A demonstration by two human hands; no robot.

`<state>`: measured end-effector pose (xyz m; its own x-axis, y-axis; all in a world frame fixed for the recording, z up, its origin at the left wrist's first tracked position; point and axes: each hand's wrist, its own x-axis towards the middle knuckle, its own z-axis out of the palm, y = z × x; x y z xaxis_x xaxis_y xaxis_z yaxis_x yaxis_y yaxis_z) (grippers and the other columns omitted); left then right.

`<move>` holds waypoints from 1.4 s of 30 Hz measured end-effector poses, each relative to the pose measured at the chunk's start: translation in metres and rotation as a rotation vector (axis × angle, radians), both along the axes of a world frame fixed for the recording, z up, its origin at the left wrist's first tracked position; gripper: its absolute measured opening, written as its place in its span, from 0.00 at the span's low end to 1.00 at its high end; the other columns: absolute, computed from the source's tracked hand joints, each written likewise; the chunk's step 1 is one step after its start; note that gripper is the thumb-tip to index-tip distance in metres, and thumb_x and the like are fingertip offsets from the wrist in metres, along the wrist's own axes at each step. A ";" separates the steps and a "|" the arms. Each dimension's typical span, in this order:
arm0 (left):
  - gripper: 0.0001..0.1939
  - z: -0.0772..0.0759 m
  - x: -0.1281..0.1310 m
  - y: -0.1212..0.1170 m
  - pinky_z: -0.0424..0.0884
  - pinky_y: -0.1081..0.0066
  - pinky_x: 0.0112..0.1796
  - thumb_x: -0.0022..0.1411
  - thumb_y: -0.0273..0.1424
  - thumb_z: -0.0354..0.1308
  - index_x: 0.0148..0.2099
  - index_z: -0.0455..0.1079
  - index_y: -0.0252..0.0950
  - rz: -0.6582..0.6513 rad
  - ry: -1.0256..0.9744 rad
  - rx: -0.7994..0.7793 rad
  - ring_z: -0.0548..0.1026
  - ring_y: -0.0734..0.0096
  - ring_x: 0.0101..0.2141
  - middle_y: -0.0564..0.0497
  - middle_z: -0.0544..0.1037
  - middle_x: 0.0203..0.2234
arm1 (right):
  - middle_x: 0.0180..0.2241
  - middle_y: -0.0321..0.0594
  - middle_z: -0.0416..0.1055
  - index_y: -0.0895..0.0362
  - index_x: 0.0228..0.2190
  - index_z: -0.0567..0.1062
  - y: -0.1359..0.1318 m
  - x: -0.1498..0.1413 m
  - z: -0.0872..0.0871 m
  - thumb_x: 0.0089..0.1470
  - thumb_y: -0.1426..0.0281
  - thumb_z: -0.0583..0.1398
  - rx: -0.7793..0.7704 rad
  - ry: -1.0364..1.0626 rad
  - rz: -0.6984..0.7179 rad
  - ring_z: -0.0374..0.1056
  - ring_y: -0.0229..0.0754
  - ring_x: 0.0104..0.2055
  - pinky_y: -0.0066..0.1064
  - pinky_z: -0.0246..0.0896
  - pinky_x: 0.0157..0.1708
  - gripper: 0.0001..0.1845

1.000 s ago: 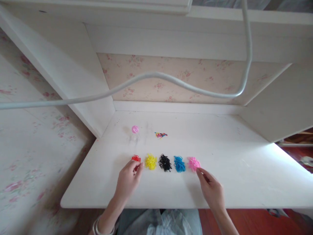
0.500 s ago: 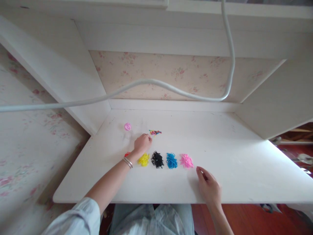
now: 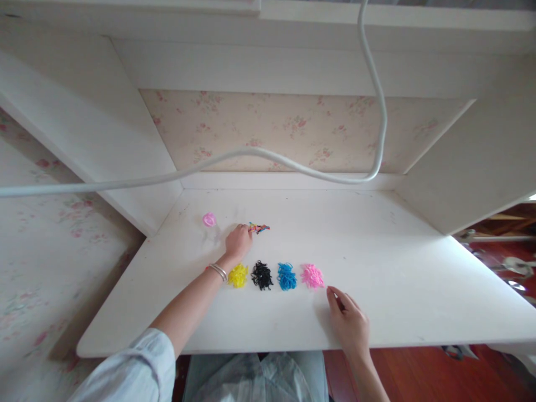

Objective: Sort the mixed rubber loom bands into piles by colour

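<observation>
My left hand (image 3: pixel 239 240), fingers drawn together, touches the left end of a small mixed-colour pile of rubber bands (image 3: pixel 260 228). Whether any band is between its fingertips is too small to tell. Below lie a yellow pile (image 3: pixel 238 276), a black pile (image 3: pixel 262 276), a blue pile (image 3: pixel 287 276) and a pink pile (image 3: pixel 312 276) of similar little bands, side by side in a row. A trace of red shows by my left wrist, mostly covered by it. My right hand (image 3: pixel 350 319) rests beside the pink pile, thumb and fingers curled into a pinch; what they hold, if anything, is hidden.
A pink translucent round thing (image 3: pixel 209 219) lies on the white desk (image 3: pixel 377 268), at the back left. A thick white cable (image 3: pixel 255 151) hangs across the view above the desk. White side panels (image 3: pixel 464 151) and a flowered back wall (image 3: pixel 288 123) enclose it.
My left hand has moved from just below the mixed pile to its left end, now touching it. My right hand keeps its pinch beside the pink pile. The whole view has shifted slightly.
</observation>
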<state>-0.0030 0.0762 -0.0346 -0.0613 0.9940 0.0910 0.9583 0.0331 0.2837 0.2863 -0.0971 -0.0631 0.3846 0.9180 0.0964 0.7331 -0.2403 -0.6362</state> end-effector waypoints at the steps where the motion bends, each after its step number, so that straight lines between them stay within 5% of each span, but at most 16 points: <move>1: 0.18 0.000 -0.001 -0.001 0.67 0.69 0.36 0.66 0.39 0.42 0.43 0.70 0.36 -0.006 0.002 -0.002 0.74 0.65 0.39 0.44 0.75 0.40 | 0.37 0.37 0.76 0.50 0.35 0.78 0.000 0.000 0.000 0.54 0.52 0.52 0.004 -0.004 0.003 0.70 0.40 0.33 0.27 0.60 0.33 0.21; 20: 0.13 0.022 -0.014 -0.018 0.66 0.71 0.36 0.67 0.32 0.41 0.46 0.64 0.36 -0.035 0.023 0.036 0.73 0.69 0.37 0.45 0.70 0.42 | 0.36 0.35 0.76 0.49 0.36 0.78 -0.002 -0.002 0.000 0.56 0.54 0.52 -0.002 -0.045 0.038 0.70 0.37 0.31 0.26 0.58 0.31 0.19; 29: 0.11 0.039 -0.043 -0.076 0.66 0.74 0.37 0.65 0.34 0.45 0.42 0.67 0.38 0.024 -0.061 0.142 0.73 0.72 0.36 0.49 0.73 0.38 | 0.38 0.34 0.75 0.48 0.36 0.78 -0.004 0.000 0.000 0.55 0.53 0.53 -0.037 -0.021 0.013 0.71 0.38 0.34 0.26 0.58 0.32 0.18; 36: 0.10 0.030 -0.089 -0.128 0.66 0.74 0.34 0.61 0.37 0.49 0.39 0.69 0.40 0.112 -0.171 0.097 0.74 0.72 0.33 0.53 0.75 0.35 | 0.37 0.36 0.76 0.49 0.36 0.78 -0.003 0.000 -0.002 0.55 0.53 0.52 -0.022 -0.043 0.026 0.71 0.39 0.33 0.26 0.58 0.31 0.19; 42: 0.11 0.021 -0.100 -0.142 0.66 0.73 0.34 0.61 0.38 0.49 0.38 0.70 0.40 0.150 -0.144 0.079 0.75 0.71 0.32 0.52 0.76 0.36 | 0.36 0.34 0.76 0.48 0.36 0.78 -0.003 -0.001 -0.001 0.53 0.52 0.53 -0.055 -0.040 0.001 0.71 0.39 0.34 0.26 0.58 0.32 0.19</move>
